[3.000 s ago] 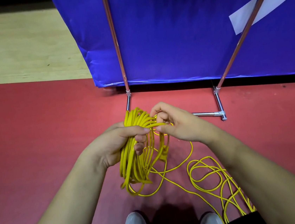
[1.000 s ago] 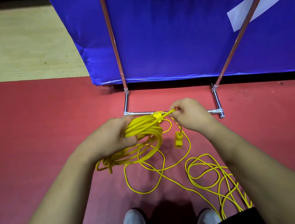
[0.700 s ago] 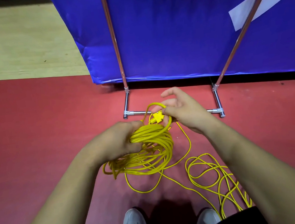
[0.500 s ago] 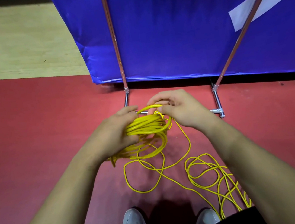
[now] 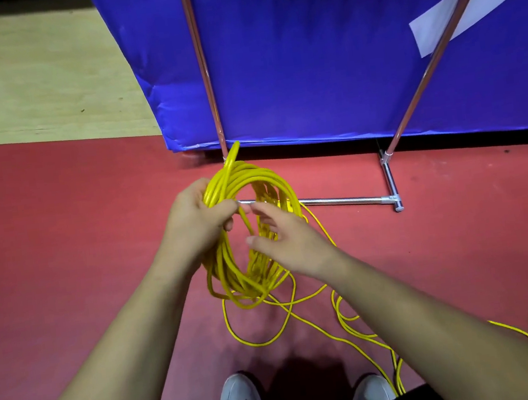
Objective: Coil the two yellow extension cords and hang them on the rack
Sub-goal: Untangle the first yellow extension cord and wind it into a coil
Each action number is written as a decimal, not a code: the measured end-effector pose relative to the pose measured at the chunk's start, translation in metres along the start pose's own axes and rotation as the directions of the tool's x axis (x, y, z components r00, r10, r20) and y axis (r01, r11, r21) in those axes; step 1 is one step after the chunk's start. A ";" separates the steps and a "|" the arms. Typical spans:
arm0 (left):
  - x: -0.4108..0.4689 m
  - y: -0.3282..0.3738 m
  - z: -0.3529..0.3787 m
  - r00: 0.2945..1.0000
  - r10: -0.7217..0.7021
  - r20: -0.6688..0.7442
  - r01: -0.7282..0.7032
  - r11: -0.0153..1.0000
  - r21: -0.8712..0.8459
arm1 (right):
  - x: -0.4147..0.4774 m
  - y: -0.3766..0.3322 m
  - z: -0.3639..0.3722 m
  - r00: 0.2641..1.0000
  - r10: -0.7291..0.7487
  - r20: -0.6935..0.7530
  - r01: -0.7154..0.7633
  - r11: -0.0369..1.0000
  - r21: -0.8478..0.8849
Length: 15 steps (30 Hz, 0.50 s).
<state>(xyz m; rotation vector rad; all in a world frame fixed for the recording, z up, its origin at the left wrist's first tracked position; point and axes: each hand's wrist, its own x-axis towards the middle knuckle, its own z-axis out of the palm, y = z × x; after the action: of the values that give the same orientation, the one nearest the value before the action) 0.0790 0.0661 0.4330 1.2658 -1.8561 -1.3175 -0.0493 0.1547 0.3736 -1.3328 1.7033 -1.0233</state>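
Now coil (image 5: 228, 269) turned upright, left hand (image 5: 196, 220) grip clenched round it; right hand (image 5: 287, 243) let go, relaxed.

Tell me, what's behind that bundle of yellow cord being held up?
Behind the coil runs the rack's silver base bar over red floor. The coil and left hand cover the bar's left end.

I'm standing in what looks like a sports hall: red court floor (image 5: 65, 255), pale wooden boards (image 5: 28, 78) beyond, and a blue padded barrier (image 5: 306, 63).

red floor (image 5: 65, 255) | loose yellow cord loops (image 5: 256, 344) | rack base bar (image 5: 338, 200) | grey shoes (image 5: 241, 399) standing
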 end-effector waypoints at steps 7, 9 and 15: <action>-0.003 -0.005 -0.001 0.998 0.051 0.036 -0.055 0.992 0.116 | 0.002 0.009 0.002 0.990 0.005 0.138 -0.020 0.994 0.109; 0.001 -0.009 -0.006 0.993 0.110 0.040 -0.117 0.964 0.239 | 0.000 0.006 0.001 0.996 -0.028 0.086 0.015 0.989 0.150; 0.014 -0.013 -0.018 0.977 0.214 -0.005 -0.177 0.819 0.546 | 0.005 -0.018 -0.007 1.000 0.004 -0.012 0.002 0.867 0.498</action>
<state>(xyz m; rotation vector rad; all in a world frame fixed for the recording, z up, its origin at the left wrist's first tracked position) 0.0931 0.0448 0.4268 1.3110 -2.3353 -0.6384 -0.0497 0.1486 0.3930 -0.9832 1.3161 -1.3613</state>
